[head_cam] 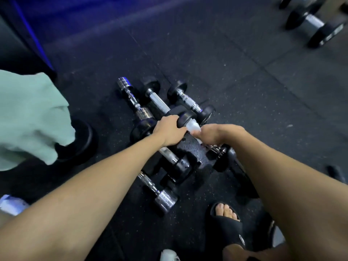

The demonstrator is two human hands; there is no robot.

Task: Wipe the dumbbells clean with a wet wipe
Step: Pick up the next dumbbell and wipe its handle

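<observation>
On the black speckled rubber floor [244, 76], a cluster of black-headed, chrome-handled dumbbells [169, 110] lies mid-floor. The left hand [169, 131] curls its fingers over one round black dumbbell head [185, 118]. Just beside it, the right hand [216, 133] pinches a crumpled white wet wipe [193, 127] against that head.

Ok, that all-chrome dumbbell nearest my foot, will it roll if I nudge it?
Probably. The chrome dumbbell has round heads and lies on flat rubber floor, so a sideways push would likely roll it. It looks like solid metal, so likely heavy for its size. The polished heads may be slippery, more so once wiped wet; the ridged handle should grip better.
</observation>
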